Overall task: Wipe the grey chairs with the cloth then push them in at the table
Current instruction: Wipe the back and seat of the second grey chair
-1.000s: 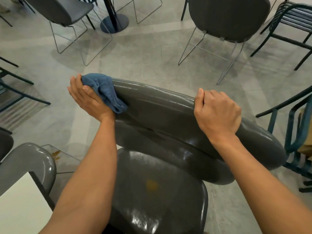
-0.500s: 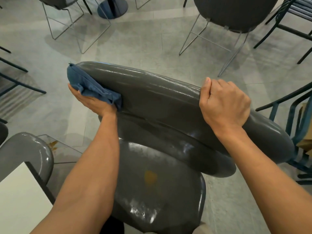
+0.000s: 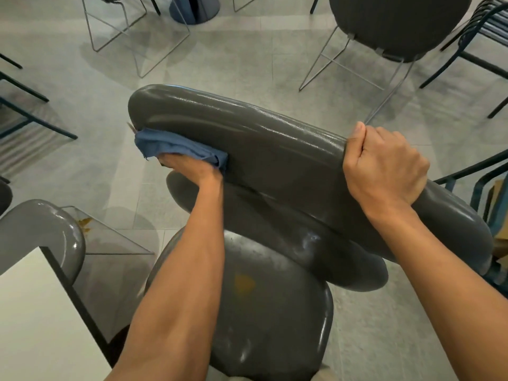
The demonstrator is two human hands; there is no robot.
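Note:
A glossy grey chair (image 3: 275, 149) stands right below me, its curved backrest running from upper left to lower right above the seat. My left hand (image 3: 189, 166) holds a blue cloth (image 3: 176, 147) against the inner face of the backrest near its left end; the cloth hides most of the fingers. My right hand (image 3: 384, 171) grips the top edge of the backrest toward its right side, fingers curled over it. A yellowish spot shows on the seat (image 3: 244, 283).
A white table corner (image 3: 35, 320) sits at the lower left beside another grey chair (image 3: 46, 232). More dark chairs (image 3: 398, 20) with wire legs stand on the grey tiled floor ahead. Teal metal chairs (image 3: 483, 188) crowd the right side.
My left hand has slid the cloth from the top left end of the backrest down onto its inner face. My right hand has kept its grip on the backrest.

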